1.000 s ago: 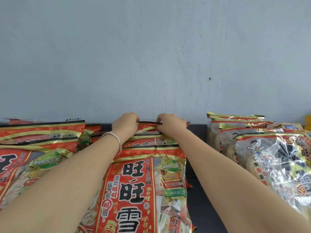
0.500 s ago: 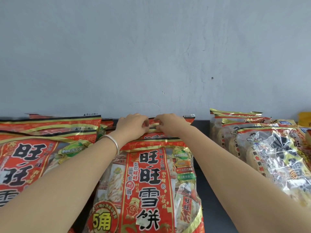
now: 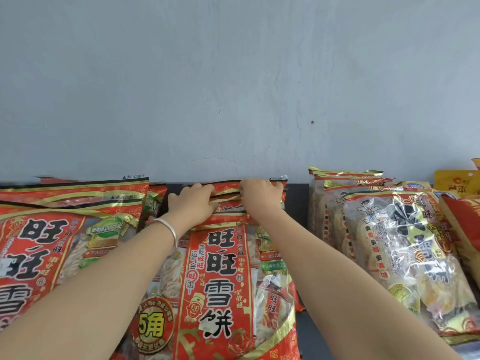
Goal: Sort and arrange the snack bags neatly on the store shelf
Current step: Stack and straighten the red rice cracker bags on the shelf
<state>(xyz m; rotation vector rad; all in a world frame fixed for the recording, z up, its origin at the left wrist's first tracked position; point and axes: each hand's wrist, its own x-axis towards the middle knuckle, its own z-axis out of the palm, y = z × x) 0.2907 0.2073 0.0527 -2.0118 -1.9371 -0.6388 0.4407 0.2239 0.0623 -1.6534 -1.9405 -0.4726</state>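
Grey plaster wall behind, dark shelf below.

Task item: middle stack of red snack bags, standing roughly upright, tops leaning towards the wall. At least three by the top seams: one front bag with its full face showing, and rear bags behind it.

Hands: two.
- left hand: fingers curled over the rear bags' top seams, gripping.
- right hand: same seams, just beside the left hand, fingers pinching.

Fingertips are mostly hidden behind the seams.

Versus a second ago: both hands are on the same top edges, barely shifted. More of the front bag's face shows, including the round yellow-number badge. Rear seams now stand closer to the wall line.

Around:
- left stack: same red bags, at least three, touching the middle stack.
- clear bags: black and yellow print, at least four, right of a bare shelf gap.
- one yellow packet far right at the back.
- one silver bracelet on the left wrist.

In the way: both forearms cross the front bag's sides, and the left one covers part of the left stack.
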